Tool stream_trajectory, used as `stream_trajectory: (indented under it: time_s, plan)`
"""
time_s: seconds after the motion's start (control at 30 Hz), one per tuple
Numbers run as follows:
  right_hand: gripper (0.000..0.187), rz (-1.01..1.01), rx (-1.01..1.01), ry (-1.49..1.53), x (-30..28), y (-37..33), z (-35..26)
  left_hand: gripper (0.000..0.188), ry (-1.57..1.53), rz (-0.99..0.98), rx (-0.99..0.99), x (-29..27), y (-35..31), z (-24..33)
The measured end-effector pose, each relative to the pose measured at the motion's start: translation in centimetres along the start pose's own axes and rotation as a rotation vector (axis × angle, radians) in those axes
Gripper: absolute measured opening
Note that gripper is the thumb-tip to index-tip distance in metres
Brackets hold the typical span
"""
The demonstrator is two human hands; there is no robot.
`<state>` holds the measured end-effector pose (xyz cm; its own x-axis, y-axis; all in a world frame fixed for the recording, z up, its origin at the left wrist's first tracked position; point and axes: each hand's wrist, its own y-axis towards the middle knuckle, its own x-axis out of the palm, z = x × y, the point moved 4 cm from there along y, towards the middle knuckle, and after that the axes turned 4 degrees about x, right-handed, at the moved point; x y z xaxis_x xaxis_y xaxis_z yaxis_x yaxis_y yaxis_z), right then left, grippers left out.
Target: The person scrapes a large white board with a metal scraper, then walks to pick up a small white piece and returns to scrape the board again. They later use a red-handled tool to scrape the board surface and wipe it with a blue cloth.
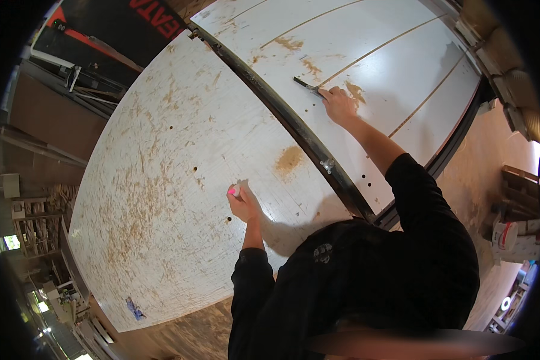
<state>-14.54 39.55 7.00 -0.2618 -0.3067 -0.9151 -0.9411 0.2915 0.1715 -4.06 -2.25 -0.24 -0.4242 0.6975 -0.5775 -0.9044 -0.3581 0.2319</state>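
Observation:
My right hand [340, 107] is closed round a slim dark hand tool [306, 86] with a straight dark end. It holds the tool low over the white panel [318, 42] on the right, near a patch of brown dust. My left hand [244, 205] is curled closed above the scuffed white panel [210, 108] on the left. A small bright pink thing [231, 191] shows at its fingers; its kind cannot be made out. Between the two panels runs a dark metal rail [282, 114].
Brown dust [289, 158] and scratches mark the left panel, which has several small dark holes. Brown strips [383, 45] cross the right panel. A crumpled blue piece [134, 309] lies near the left panel's front corner. At the right stands a white bucket [506, 236].

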Motion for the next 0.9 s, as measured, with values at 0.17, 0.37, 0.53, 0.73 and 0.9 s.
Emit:
stream_trajectory:
  time_s: [0.17, 0.37, 0.53, 0.73, 0.9]
  plan:
    - [0.033, 0.028, 0.100, -0.107, 1.4, 2.4, 0.9, 0.030, -0.134, 0.005, -0.024, 0.2, -0.2, 0.9]
    - [0.030, 0.016, -0.137, -0.069, 1.7, -0.7, -0.7, 0.028, -0.126, -0.007, -0.099, -0.1, -0.3, 1.5]
    - [0.028, 0.151, -0.115, -0.031, 2.5, 4.5, -1.3, 0.028, -0.086, -0.004, -0.070, 0.0, -0.1, 1.2]
    - [0.034, -0.013, -0.039, -0.188, 3.9, 7.9, -1.8, 0.028, -0.097, 0.000, -0.083, 0.1, 0.0, 1.1]
    - [0.032, 0.014, -0.072, -0.087, 4.2, 9.4, -2.8, 0.029, -0.081, 0.010, -0.047, 0.2, -0.2, 0.9]
